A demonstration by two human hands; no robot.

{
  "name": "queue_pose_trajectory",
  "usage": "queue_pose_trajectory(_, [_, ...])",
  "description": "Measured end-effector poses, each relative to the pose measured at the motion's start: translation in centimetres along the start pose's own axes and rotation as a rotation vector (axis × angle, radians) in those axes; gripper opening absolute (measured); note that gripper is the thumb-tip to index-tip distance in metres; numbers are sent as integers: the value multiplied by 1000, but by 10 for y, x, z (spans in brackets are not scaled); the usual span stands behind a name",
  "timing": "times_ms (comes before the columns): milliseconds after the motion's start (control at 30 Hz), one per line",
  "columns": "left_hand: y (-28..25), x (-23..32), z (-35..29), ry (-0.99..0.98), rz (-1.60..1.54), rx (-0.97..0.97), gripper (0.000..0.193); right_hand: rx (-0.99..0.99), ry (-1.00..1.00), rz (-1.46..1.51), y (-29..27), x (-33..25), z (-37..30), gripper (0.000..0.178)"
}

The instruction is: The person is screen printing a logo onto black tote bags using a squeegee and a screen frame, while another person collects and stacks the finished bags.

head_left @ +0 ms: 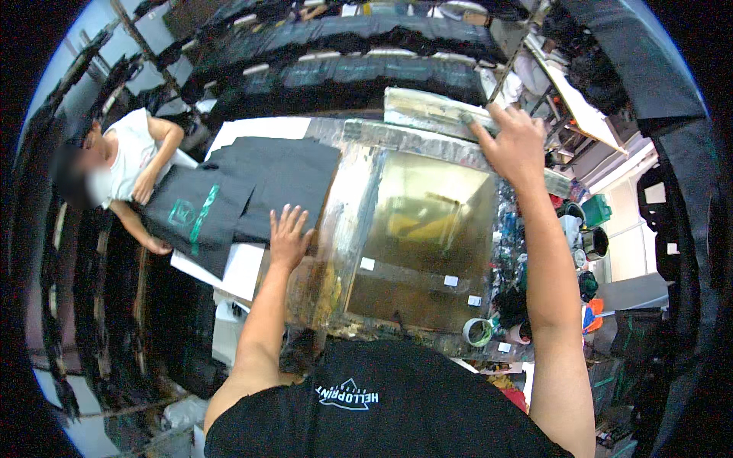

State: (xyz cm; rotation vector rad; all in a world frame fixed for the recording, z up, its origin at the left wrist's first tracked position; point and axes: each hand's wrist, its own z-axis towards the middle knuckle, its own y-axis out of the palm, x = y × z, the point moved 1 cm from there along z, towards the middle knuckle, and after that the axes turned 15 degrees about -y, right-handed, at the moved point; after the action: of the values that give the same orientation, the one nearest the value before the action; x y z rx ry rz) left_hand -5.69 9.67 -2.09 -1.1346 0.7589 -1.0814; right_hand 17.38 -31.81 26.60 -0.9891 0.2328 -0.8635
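Note:
My left hand [289, 238] has its fingers spread, at the near right edge of black fabric panels [286, 172] beside the frame's left bar. My right hand [515, 141] is closed over the middle of a long, ink-stained squeegee [424, 112], thumb on the near side and other fingers over the far side. The squeegee lies at the far end of a printing screen [424, 221] with yellowish, see-through mesh and a worn, paint-smeared frame [353, 206]. Another black panel [191, 210] bears a green print and lies on a white board [243, 267] to the left.
A person in a white top [134, 156] leans over the printed panel at the left. A cup of green ink [478, 332] stands on the screen's near right corner. Ink tubs [595, 242] and a green container [596, 210] crowd the right side. Racks of black panels [336, 72] stand behind.

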Motion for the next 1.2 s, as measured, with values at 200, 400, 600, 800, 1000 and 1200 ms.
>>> queue_pose_trajectory(200, [63,-44,-21,-223,51,-133,76,-12,37,33,-2,2,5,52])
queue_pose_trajectory(400, [79,-36,-8,-286,-97,-194,51,30,17,13,-14,4,-1,44])
queue_pose_trajectory(600, [25,-84,64,-378,-279,-343,55,108,0,57,-10,-8,-3,45])
queue_pose_trajectory(800, [-62,103,65,-161,-53,-630,58,27,36,23,-4,-1,-1,50])
queue_pose_trajectory(1000, [30,229,-50,124,-163,-541,93,42,-18,-21,6,12,8,53])
queue_pose_trajectory(1200, [53,218,-78,398,-167,-505,114,53,7,-34,7,9,4,55])
